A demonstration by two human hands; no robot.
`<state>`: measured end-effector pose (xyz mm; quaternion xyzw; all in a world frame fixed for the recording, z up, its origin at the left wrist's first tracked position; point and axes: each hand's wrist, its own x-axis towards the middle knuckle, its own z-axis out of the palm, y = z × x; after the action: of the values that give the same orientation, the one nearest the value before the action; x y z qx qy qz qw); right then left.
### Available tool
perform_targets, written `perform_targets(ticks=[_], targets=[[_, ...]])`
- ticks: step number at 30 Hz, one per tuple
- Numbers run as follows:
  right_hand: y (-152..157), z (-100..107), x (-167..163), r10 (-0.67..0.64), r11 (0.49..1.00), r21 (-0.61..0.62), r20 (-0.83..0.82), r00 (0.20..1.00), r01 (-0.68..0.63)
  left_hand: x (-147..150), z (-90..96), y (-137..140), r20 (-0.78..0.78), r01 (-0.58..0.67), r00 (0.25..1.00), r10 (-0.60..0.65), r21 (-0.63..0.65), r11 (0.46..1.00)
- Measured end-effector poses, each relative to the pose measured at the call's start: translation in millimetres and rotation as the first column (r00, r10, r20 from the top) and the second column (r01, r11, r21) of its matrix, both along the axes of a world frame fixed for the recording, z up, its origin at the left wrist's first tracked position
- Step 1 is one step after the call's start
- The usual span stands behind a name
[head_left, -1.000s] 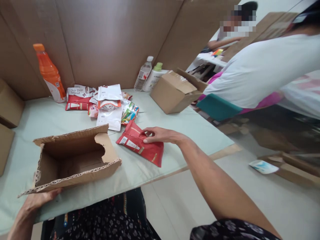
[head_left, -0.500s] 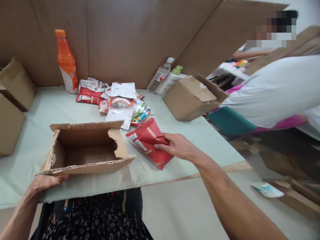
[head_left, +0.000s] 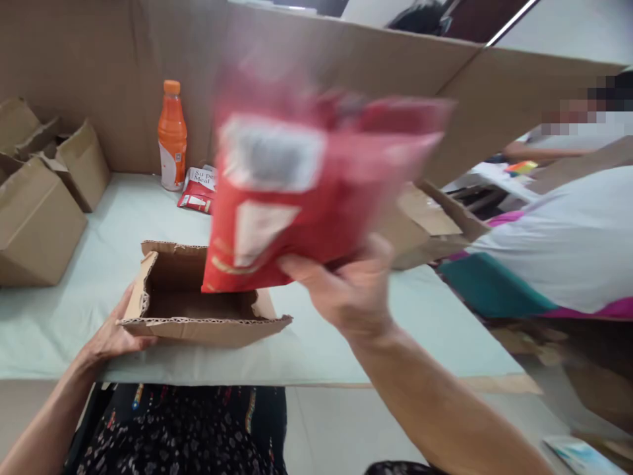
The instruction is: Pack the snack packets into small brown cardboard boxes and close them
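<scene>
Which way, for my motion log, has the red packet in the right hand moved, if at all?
Yes, upward: the red packet was lower in view than the orange bottle; now its upper part is level with the bottle.

Apparently a shared workroom: cardboard partition (head_left: 99,59), cloth-covered table (head_left: 420,336), people (head_left: 568,237) alongside.

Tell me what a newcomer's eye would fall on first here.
Probably the red packet, blurred and held up by the right hand in the middle of the view. Next would come the open cardboard box at lower left, with the left hand at its near left corner. Farther back, an orange-capped drink bottle stands upright before the cardboard partition.
</scene>
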<state>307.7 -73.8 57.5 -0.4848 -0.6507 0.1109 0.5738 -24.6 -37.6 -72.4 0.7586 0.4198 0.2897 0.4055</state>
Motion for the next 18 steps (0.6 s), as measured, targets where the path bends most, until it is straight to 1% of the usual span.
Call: perform_targets(ticks=[2,3,5,7,9,10,12,14,15,18], targets=[[0,-2,-12,0.099,0.995,-0.021,0.089,0.991,-0.098,1,0.2,-1,0.011,0.003,1.0,-0.003,0.008,1.0],[-2,-1,-14,0.131,0.991,-0.036,0.152,0.98,-0.127,1,0.3,-1,0.021,0.005,1.0,-0.005,0.012,1.0],[-8,6,-11,0.155,0.987,-0.083,0.297,0.942,-0.136,3,0.4,-2,0.039,0.012,0.999,-0.013,0.014,1.0],[-16,20,-5,0.127,0.991,-0.089,0.448,0.885,-0.097,4,-0.2,-2,0.042,0.026,0.999,-0.026,0.009,1.0],[-22,36,0,0.084,0.996,-0.046,0.604,0.793,-0.071,4,-1.3,-1,0.04,0.046,0.998,-0.046,0.012,0.999],[-24,44,1,0.076,0.997,-0.035,0.682,0.728,-0.072,4,-1.9,-1,0.041,0.053,0.998,-0.054,0.017,0.998],[-25,55,-1,0.097,0.995,-0.059,0.808,0.581,-0.084,4,-2.4,-1,0.046,0.06,0.997,-0.061,0.019,0.998],[-22,60,-7,0.152,0.988,-0.13,0.881,0.448,-0.079,5,-1.8,-2,0.055,0.062,0.997,-0.063,0.007,0.998],[-21,61,-9,0.178,0.984,-0.165,0.901,0.395,-0.067,5,-1.2,-3,0.06,0.062,0.996,-0.061,0.0,0.998],[-16,62,-16,0.217,0.976,-0.217,0.934,0.284,-0.032,7,0.6,-5,0.074,0.061,0.995,-0.059,-0.015,0.998]])
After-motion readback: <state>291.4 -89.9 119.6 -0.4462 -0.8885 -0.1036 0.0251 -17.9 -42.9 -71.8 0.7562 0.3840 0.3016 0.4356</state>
